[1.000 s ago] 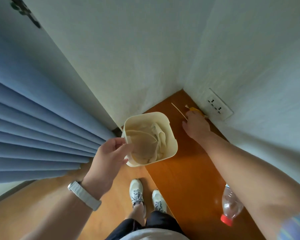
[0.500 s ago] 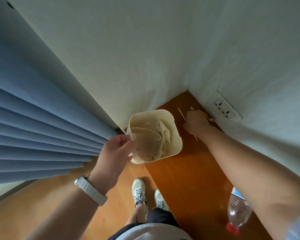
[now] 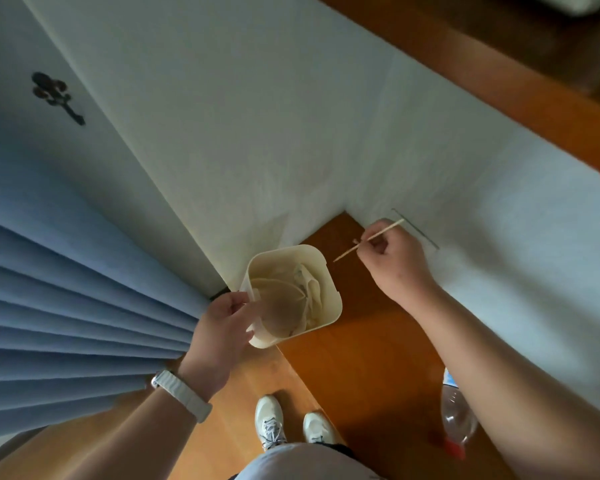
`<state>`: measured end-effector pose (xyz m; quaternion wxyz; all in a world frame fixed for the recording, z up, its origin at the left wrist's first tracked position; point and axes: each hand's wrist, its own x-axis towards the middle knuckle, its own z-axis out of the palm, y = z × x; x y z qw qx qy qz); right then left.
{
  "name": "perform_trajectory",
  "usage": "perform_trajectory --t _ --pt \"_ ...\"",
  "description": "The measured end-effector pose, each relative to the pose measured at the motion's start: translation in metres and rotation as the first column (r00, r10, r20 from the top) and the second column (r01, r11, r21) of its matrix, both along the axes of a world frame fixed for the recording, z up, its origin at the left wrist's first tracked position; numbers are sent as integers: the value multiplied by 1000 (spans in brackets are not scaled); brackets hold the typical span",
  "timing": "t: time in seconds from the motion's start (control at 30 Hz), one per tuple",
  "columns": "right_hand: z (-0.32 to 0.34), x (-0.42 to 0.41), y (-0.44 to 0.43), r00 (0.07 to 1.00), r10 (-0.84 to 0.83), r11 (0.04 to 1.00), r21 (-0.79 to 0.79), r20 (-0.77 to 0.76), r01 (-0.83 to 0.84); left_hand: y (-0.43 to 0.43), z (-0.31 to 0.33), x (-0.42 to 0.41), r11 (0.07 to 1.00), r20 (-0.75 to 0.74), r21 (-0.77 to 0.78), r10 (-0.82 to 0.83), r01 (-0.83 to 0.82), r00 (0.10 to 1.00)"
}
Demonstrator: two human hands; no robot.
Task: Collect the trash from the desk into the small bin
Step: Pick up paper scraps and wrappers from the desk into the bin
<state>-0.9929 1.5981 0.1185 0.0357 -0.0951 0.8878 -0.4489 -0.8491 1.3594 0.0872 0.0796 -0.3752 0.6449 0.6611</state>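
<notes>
A small cream bin [image 3: 329, 278] with crumpled paper inside hangs at the desk's left edge, and my left hand [image 3: 222, 327] grips its near rim. My right hand [image 3: 394, 259] is raised above the far corner of the brown desk [image 3: 354, 358]. It pinches a thin wooden stick [image 3: 347, 252] that points down-left toward the bin's far right corner. The stick's tip is a little short of the rim.
An empty clear plastic bottle [image 3: 456, 420] with a red cap lies on the desk near my right forearm. White walls close the corner behind the desk. Blue curtains [image 3: 66, 306] hang on the left. My white shoes [image 3: 271, 424] stand on the wooden floor.
My right hand has lifted off the desk by the wall socket, with the wooden stick now in its fingers. The view tilted up; the bin stays in my left hand.
</notes>
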Motion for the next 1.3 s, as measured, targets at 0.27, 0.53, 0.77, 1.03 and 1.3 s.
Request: perform_trajectory --t 0.27,0.53,0.77,1.03,1.3 --pt "20 28 -26 998 62 998 24 7 -62 -15 6 -1 997 -56 11 -77 78 995" --pt "-4 28 -55 991 105 979 164 88 -119 -25 5 7 995 -47 48 -86 88 995" --pt "-14 17 -45 983 138 965 208 123 -162 -31 -7 0 997 7 15 -74 74 997" --pt "-51 -25 -11 983 132 951 264 127 -162 -25 -16 -24 999 57 28 -25 24 998" --pt "-122 -76 18 980 137 743 639 145 -198 -19 -20 -37 1000 79 23 -12 11 997"
